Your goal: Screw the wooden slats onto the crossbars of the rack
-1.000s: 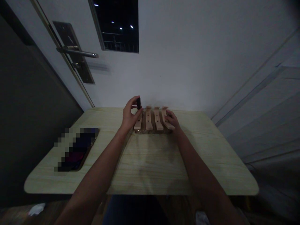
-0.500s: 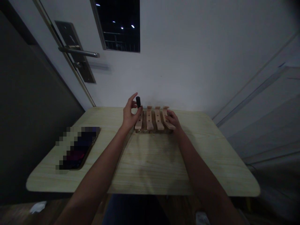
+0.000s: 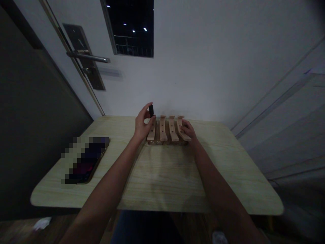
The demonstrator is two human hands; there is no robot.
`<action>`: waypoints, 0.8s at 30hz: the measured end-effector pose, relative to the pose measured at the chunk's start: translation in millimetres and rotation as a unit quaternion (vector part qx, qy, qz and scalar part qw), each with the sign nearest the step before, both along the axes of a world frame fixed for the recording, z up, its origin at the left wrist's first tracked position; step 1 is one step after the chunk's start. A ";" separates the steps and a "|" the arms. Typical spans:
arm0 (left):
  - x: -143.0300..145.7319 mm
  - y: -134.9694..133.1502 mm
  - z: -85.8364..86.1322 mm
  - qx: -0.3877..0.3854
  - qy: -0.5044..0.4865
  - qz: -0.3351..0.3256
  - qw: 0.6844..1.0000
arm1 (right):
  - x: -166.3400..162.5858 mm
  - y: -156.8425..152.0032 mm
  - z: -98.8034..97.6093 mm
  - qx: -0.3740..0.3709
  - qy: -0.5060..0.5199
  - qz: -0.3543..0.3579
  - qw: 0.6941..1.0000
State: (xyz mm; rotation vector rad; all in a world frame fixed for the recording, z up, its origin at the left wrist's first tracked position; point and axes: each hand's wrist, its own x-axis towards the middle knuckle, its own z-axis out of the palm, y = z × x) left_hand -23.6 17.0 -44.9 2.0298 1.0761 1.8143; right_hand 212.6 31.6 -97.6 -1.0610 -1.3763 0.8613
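My left hand (image 3: 142,126) has its index fingertip at the top and its thumb near the bottom of a small black cylinder (image 3: 151,110). The cylinder stands nearly upright at the far end of the leftmost wooden strip (image 3: 151,132). Several such pale strips, with dark holes and raised far ends, lie side by side across a brown base (image 3: 167,142). My right hand (image 3: 188,129) is closed around the right side of this wooden piece, with fingers against the rightmost strip (image 3: 183,133). Its fingertips are partly hidden.
The piece rests on a light wood-grain table (image 3: 162,176) with rounded corners. A dark phone (image 3: 92,159), partly pixelated, lies on the left. Behind the table stands a white door (image 3: 203,67) with a metal handle (image 3: 93,58) and a dark window (image 3: 130,30).
My left index finger has bent down from a raised position to the top of the black cylinder. My right hand keeps its hold. The whole view has shifted slightly.
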 end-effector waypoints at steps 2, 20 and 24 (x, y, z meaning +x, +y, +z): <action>0.0 -1.1 0.9 0.002 0.005 -0.005 1.000 | 0.8 0.6 -0.8 0.002 0.000 0.001 1.000; -2.4 2.0 -0.3 0.013 0.000 0.017 1.000 | 0.9 1.2 -4.2 0.002 0.018 -0.015 1.000; -2.2 1.0 0.5 -0.010 -0.003 -0.016 1.000 | 1.3 1.7 -3.7 0.003 0.015 -0.011 1.000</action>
